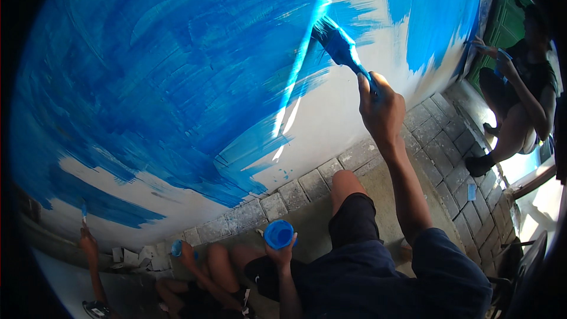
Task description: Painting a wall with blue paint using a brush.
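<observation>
My right hand (383, 109) grips the handle of a wide paintbrush (339, 46) covered in blue paint. Its bristles touch the wall (336, 103), at the border between blue strokes and bare white surface. Low in front of my body, my left hand (282, 253) holds a cup of blue paint (279, 234), its open top facing up. Part of that hand is hidden behind the cup. A bright strip of sunlight crosses the wall beside the bristles.
At the left, a co-worker's hand (88, 241) paints low on the wall; their other hand holds a small cup (176, 248). Another person (522, 82) squats at the right by a green door (502, 26). Paving bricks (443, 142) run along the wall's foot, with rubble (142, 258) at left.
</observation>
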`<state>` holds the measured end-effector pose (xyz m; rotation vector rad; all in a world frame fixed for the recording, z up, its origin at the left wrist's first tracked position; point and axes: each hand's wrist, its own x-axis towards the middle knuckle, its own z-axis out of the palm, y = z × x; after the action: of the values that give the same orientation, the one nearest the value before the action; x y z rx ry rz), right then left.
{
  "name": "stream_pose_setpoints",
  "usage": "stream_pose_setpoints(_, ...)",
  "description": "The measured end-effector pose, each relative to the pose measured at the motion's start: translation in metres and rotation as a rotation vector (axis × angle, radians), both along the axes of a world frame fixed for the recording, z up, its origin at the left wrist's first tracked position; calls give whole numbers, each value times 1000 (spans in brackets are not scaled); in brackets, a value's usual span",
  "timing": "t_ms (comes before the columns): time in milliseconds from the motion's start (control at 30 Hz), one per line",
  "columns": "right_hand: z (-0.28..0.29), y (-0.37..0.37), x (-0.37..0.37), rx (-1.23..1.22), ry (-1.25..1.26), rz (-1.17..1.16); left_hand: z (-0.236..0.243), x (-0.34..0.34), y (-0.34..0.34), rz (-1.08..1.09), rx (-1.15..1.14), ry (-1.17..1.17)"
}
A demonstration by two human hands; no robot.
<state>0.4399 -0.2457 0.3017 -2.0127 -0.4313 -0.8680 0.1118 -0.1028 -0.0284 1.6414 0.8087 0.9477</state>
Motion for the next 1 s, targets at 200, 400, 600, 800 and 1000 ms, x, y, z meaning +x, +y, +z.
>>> stream_pose_setpoints(200, -8, -27, -14, -123, 58, 95, 13, 7, -3, 23, -29, -102)
stream_pose_setpoints(400, 14, -7, 4, 58, -99, 64, 16, 10, -10, -19, 42, 37)
stream_pose_setpoints(600, -51, -24, -8, -217, 26, 158, 16, 13, -12, 2, -51, -124)
stream_pose_setpoints(800, 11, -19, -12, -20, -90, 128, 20, 16, -15, -46, 86, 9)
stream_pose_setpoints(1000, -56, -5, 22, -125, 5, 92, 20, 19, -25, -88, 19, -35)
